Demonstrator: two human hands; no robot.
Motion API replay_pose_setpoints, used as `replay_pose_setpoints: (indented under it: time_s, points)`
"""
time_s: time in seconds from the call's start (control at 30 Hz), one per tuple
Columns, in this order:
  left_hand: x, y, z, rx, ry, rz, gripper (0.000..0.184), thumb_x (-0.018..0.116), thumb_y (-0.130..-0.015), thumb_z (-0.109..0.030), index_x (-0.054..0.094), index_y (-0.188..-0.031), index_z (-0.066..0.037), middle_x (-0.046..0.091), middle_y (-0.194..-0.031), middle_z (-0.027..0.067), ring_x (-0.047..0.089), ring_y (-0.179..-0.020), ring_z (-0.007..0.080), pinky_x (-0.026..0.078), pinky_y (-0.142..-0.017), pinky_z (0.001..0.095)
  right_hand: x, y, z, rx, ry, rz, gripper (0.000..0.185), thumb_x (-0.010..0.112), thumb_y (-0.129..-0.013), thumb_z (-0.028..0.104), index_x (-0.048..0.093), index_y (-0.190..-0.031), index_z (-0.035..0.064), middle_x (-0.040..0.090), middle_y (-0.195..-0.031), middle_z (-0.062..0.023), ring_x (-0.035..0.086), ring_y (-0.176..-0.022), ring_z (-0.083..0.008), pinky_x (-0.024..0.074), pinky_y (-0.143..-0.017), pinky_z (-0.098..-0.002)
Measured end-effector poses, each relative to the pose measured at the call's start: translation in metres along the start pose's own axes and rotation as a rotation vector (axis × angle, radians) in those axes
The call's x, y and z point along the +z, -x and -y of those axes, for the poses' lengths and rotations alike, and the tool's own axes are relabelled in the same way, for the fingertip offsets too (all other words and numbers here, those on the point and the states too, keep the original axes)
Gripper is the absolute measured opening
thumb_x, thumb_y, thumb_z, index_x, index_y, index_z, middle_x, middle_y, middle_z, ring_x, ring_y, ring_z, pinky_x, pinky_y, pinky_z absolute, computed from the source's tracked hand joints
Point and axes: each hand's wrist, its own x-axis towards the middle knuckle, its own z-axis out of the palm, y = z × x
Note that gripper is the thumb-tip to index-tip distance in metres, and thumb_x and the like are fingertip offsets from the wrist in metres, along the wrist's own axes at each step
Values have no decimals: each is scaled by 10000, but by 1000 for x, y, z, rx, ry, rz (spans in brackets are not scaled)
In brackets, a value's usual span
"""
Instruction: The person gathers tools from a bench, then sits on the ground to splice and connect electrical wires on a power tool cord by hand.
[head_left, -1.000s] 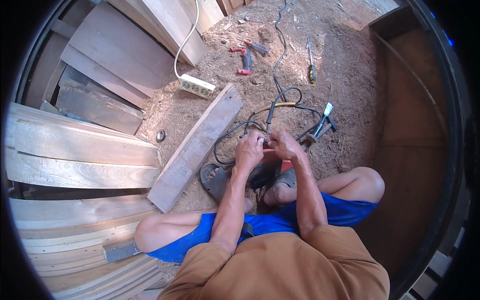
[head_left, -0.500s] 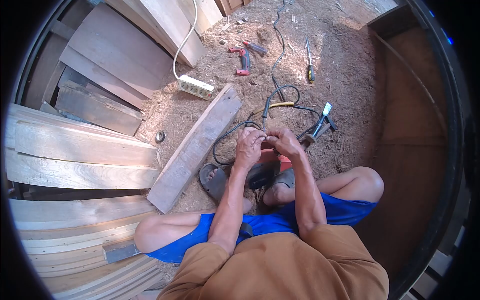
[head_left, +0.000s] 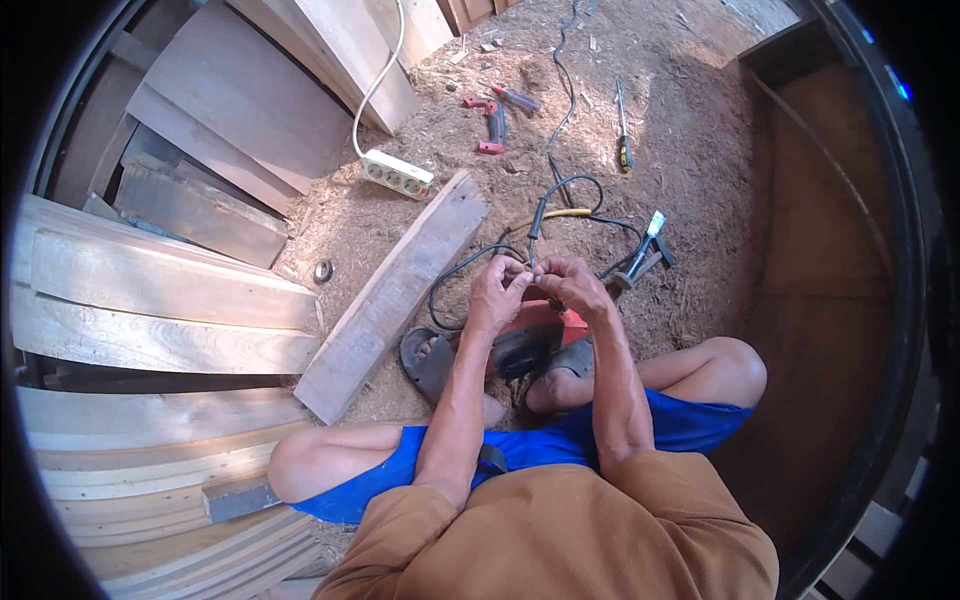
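Observation:
My left hand [head_left: 494, 296] and my right hand [head_left: 575, 287] meet in front of me, fingertips pinched together on the end of a dark power cord [head_left: 537, 218]. The cord's thicker sleeve rises just beyond the fingers, and its tip is mostly hidden by them. Below my hands a red and black power tool [head_left: 528, 318] stands on the ground between my sandaled feet, partly covered by my hands. Past the cord lies a loose red and black handle-shaped part [head_left: 495, 130], with a screwdriver [head_left: 518, 99] beside it.
A wooden beam [head_left: 395, 295] lies diagonally to the left, near a roll of tape [head_left: 323, 271] and a white power strip [head_left: 397, 174]. A yellow-black screwdriver [head_left: 624, 150] and a tool with a bright end [head_left: 647, 240] lie right. Stacked boards [head_left: 170, 295] line the left side.
My hands stay pinched on the cord end, with small finger shifts; the left fingers curl a little more. The view has shifted slightly. The surrounding objects stay in place.

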Motion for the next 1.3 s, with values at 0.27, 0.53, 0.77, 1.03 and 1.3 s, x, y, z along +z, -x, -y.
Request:
replay_pose_setpoints:
  time_s: [0.27,0.53,0.77,1.03,1.3]
  points:
    - [23,0,2,-33,361,97,299,596,-914,59,565,-1210,34,715,-1032,121,705,-943,152,600,-834,305,1,2,-1,-59,55,-146,104,675,-901,117,655,-884,17,647,-706,-20,578,-603,-96,455,-509,-284]
    - [25,4,-9,-21,212,45,233,639,-896,37,627,-1126,-2,731,-962,87,713,-804,119,609,-755,289,2,5,4,-119,233,-217,114,686,-876,98,651,-826,2,629,-677,-31,580,-601,-106,463,-518,-306]
    - [25,4,-10,26,65,-19,186,661,-893,-38,668,-1078,-20,745,-920,83,718,-796,124,589,-739,294,5,4,-2,-41,50,-263,98,688,-872,92,658,-834,6,619,-685,-22,568,-596,-102,451,-518,-292]
    - [26,2,-10,13,-45,-73,162,680,-875,-74,676,-1027,-18,746,-900,116,729,-816,184,576,-751,325,9,1,-14,-107,142,-328,105,705,-840,98,672,-816,2,636,-714,-47,585,-678,-134,484,-618,-328]
    - [30,0,9,29,-92,-175,179,707,-868,-37,608,-1016,-27,686,-847,45,636,-715,75,534,-657,258,8,10,2,-165,384,-234,184,678,-864,101,748,-1000,-2,722,-857,-142,674,-796,-234,515,-729,-381]
